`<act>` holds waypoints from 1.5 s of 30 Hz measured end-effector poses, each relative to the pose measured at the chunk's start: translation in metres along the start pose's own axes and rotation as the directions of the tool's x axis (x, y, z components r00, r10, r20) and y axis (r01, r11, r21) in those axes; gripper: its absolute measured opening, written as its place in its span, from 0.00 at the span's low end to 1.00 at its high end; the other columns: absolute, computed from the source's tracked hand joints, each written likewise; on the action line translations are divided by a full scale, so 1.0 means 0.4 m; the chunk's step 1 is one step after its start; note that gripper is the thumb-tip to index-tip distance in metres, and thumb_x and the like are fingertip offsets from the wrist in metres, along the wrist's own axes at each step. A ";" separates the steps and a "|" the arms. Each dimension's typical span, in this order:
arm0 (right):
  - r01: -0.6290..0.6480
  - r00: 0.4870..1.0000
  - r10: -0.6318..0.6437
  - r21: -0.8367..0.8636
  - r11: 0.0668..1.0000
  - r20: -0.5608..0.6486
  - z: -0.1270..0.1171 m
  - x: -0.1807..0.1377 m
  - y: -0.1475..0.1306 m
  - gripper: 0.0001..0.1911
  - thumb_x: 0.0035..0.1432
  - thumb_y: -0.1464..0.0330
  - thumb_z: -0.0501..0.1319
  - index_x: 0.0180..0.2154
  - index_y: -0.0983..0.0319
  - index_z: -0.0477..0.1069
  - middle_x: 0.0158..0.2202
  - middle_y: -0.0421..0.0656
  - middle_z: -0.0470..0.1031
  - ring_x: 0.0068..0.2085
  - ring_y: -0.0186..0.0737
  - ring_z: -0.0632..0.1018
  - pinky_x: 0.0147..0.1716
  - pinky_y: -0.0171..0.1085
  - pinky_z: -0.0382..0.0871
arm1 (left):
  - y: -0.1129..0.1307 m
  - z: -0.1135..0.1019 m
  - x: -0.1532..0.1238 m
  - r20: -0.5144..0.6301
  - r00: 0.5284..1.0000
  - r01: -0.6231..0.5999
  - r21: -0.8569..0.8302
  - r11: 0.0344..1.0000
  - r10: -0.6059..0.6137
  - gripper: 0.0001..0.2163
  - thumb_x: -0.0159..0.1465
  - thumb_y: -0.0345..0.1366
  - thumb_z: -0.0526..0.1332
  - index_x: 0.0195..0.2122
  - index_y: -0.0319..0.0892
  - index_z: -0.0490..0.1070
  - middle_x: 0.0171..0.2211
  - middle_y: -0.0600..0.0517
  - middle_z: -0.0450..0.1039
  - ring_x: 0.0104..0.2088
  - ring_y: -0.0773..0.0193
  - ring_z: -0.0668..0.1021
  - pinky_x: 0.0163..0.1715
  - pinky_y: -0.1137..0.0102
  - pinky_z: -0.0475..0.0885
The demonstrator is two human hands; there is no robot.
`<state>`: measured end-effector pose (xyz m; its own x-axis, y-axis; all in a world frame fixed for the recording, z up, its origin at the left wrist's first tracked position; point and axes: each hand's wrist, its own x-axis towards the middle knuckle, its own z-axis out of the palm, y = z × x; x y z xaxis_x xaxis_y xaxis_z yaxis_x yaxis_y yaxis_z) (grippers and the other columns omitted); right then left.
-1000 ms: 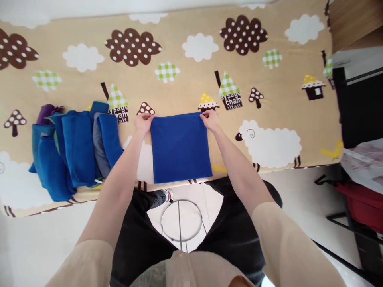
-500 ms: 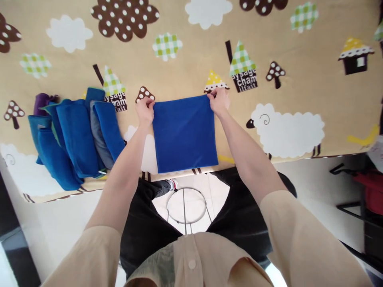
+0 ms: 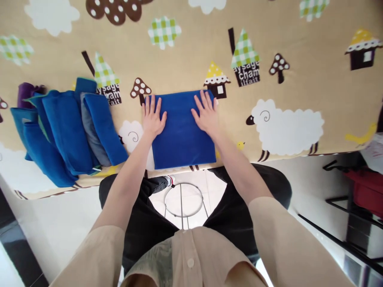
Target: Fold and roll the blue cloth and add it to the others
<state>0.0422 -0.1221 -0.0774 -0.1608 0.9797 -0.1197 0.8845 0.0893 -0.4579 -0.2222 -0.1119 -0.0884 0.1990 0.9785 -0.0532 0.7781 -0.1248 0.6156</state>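
Towels (image 3: 68,131), mostly blue, lie in a loose heap at nine o'clock of the flat blue cloth (image 3: 184,135), if I take twelve as the side away from the person. Next comes the left hand (image 3: 153,121), palm down across the cloth's ten o'clock corner; its fingers are straight, a little spread, and they pinch nothing.

The blue cloth lies between the two arms on the patterned sheet (image 3: 185,59), its six o'clock edge close to the border of this sheet. I judge that it is light, soft and limp, neither fragile nor very slippery, so it should bend easily and could wrinkle if pushed from one side only. The better place to take hold is, I think, at two neighbouring corners, with the fingertips. It looks deep blue, four-sided, smooth and well flattened, with quite straight edges; how many layers it has, I cannot tell.

Over its one o'clock corner rests the right hand (image 3: 208,115), fingers fanned and also grasping nothing. Farther, at three o'clock, a white printed sheep (image 3: 289,129) shows, and toward four o'clock a red thing (image 3: 368,191), perhaps a bag.
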 end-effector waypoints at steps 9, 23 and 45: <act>-0.085 0.994 0.084 -0.011 0.996 -0.066 -0.035 0.069 0.055 0.34 0.78 0.54 0.39 0.77 0.62 0.50 0.78 0.49 0.49 0.80 0.50 0.41 0.75 0.65 0.27 | -0.005 -0.026 0.043 -0.015 0.997 0.076 -0.073 0.994 -0.078 0.34 0.73 0.50 0.56 0.77 0.40 0.56 0.78 0.46 0.43 0.79 0.54 0.37 0.77 0.51 0.29; -0.081 0.996 0.077 0.089 0.993 0.047 0.117 -0.089 -0.143 0.35 0.77 0.57 0.42 0.79 0.57 0.40 0.80 0.45 0.43 0.80 0.51 0.39 0.76 0.64 0.29 | 0.157 0.142 -0.077 0.081 0.997 0.006 -0.010 1.000 -0.005 0.29 0.76 0.39 0.47 0.78 0.43 0.52 0.79 0.50 0.43 0.79 0.58 0.40 0.78 0.53 0.31; -0.194 0.978 0.184 -0.098 0.976 -0.101 0.002 -0.066 0.008 0.40 0.77 0.52 0.27 0.77 0.68 0.44 0.79 0.46 0.44 0.79 0.46 0.43 0.78 0.55 0.30 | 0.030 0.031 -0.072 -0.038 0.991 0.128 0.010 0.992 -0.128 0.32 0.77 0.50 0.44 0.78 0.40 0.48 0.79 0.57 0.39 0.79 0.60 0.36 0.78 0.59 0.26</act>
<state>0.0489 -0.1478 -0.0765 0.0499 0.9924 -0.1121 0.9375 -0.0853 -0.3374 -0.2113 -0.1436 -0.0893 0.0753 0.9920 -0.1018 0.8032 0.0001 0.5957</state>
